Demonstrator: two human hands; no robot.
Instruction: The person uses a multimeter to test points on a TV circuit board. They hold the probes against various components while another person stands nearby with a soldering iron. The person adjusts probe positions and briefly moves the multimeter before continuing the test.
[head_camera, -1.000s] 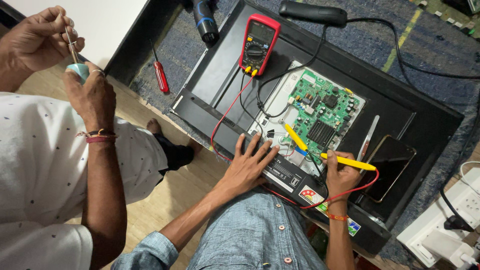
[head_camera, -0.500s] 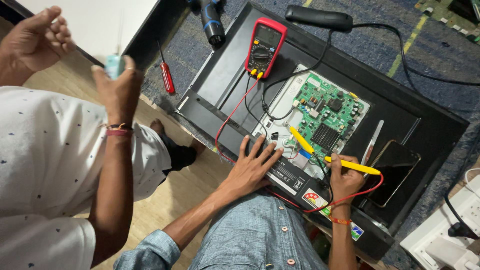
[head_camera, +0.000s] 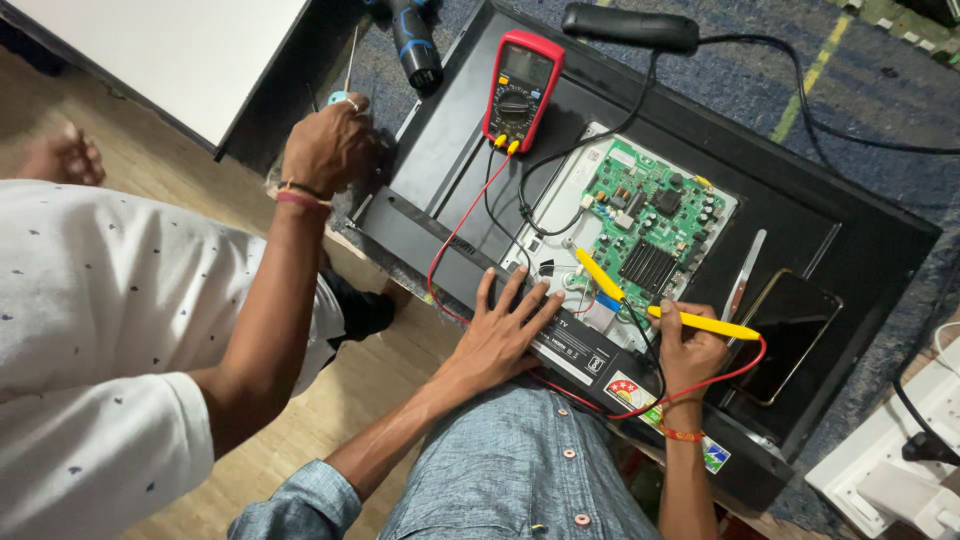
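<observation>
Right hand (head_camera: 690, 352) closed around yellow probes (head_camera: 655, 310), tips on green circuit board (head_camera: 655, 220) just beyond it, left hand (head_camera: 503, 335) open, flat on television back panel (head_camera: 440, 170), red multimeter (head_camera: 522, 88) at far side

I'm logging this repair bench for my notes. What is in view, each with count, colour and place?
television: one, black, back up on the floor
circuit board: one, green, in the opened back
multimeter: one, red, on the set's upper part
probes: two, yellow, one in the right hand, one on the board
phone: one, dark, right of the board
power drill: one, blue and black, top edge
carpet: blue, under the set
co-worker's hand: one, at left, gripping a small tool
left hand: flat on the set's lower edge
right hand: fingers around a probe
</observation>
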